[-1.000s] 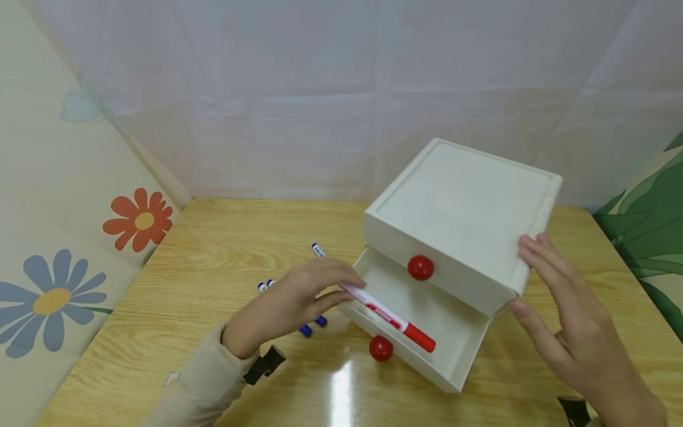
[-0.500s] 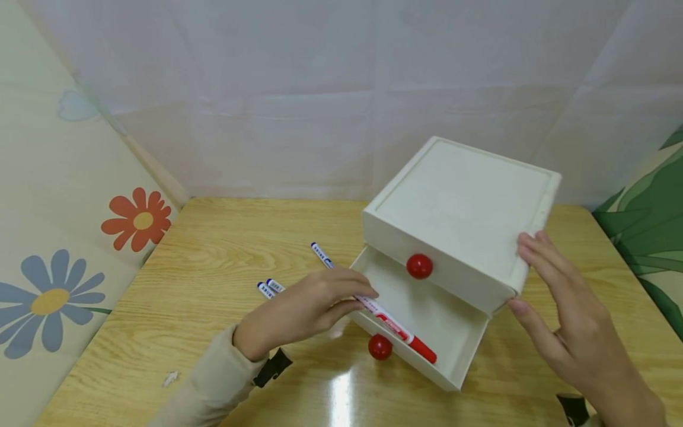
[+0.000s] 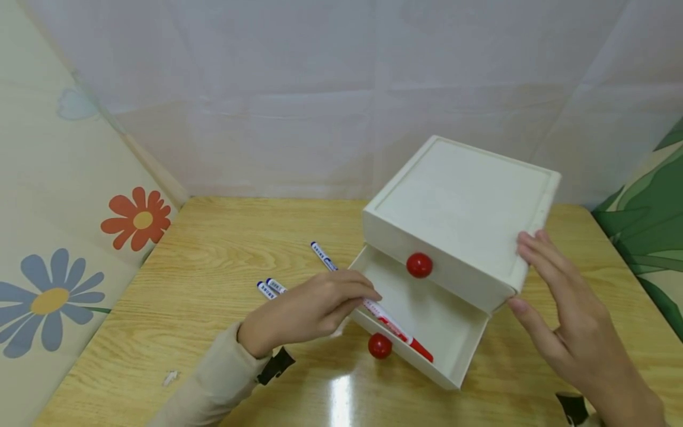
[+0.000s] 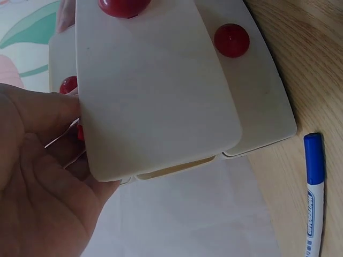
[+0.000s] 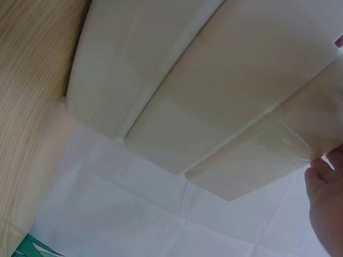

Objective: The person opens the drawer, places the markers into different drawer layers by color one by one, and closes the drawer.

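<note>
My left hand (image 3: 315, 305) pinches a red-capped whiteboard marker (image 3: 392, 325) by its rear end, over the pulled-out drawer (image 3: 427, 376). The marker's red cap points down into the drawer, near its front wall. In the left wrist view the white drawer front (image 4: 155, 91) hides most of the marker. A white drawer unit (image 3: 469, 201) with red ball knobs stands turned at an angle. Against its right side rests my right hand (image 3: 578, 320), fingertips at the top edge and thumb by the front corner.
Several blue-capped markers lie on the wooden table (image 3: 240, 237) left of the drawer unit, partly behind my left hand; one blue marker (image 4: 314, 171) shows beside the unit. A small white scrap (image 3: 170, 378) lies near the front left. A pale cloth (image 3: 267, 118) hangs behind.
My left hand has moved right with the red marker, bringing it farther over and lower into the drawer. The right hand and drawer unit have hardly moved.
</note>
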### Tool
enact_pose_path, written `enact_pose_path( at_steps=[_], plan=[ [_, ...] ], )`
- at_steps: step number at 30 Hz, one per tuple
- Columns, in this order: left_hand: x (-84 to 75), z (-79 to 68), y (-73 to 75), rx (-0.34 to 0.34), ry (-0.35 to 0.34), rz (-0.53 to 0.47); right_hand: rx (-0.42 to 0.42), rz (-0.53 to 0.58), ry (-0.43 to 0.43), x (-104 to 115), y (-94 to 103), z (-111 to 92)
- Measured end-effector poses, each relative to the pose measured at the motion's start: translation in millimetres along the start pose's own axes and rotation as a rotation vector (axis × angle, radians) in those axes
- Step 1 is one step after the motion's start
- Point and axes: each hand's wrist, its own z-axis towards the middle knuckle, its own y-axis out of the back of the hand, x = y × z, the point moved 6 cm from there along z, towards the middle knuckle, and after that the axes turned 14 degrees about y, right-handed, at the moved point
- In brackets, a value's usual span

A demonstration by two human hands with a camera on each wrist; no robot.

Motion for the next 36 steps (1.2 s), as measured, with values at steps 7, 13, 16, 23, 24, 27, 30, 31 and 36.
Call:
enact_pose_path(
  at_steps=[7,13,16,23,24,27,30,31,36],
  plan=[
    [1.2,0.7,-3.4,0.026,0.046,0.014,-0.001,0.017,-0.005,-5,0.6,-6],
    [1.0,0.4,-6.7,0.031,0.069,0.057,0.008,0.007,-0.01,-5,0.1,-5],
    [1.3,0.1,-7.8,0.029,0.071,0.07,0.004,0.005,-0.007,-3,0.3,-3],
    [3.3,-2.4,-9.0,0.004,0.086,0.044,-0.002,0.012,0.002,-3,0.0,-5],
    [3.8,-2.9,-9.1,-0.004,0.085,0.034,-0.005,0.017,0.003,-4,0.1,-5],
    [5.5,-4.7,-8.9,-0.037,0.081,-0.011,-0.008,0.023,0.004,-4,0.3,-6],
    [6.7,-7.5,-7.5,-0.084,0.068,-0.075,-0.01,0.026,0.006,-5,0.5,-6],
    [7.0,-8.5,-7.1,-0.099,0.063,-0.099,-0.01,0.026,0.005,-5,0.5,-6],
    [7.5,-14.1,-5.7,-0.167,0.056,-0.18,-0.011,0.024,0.002,-5,1.0,-6]
  ],
)
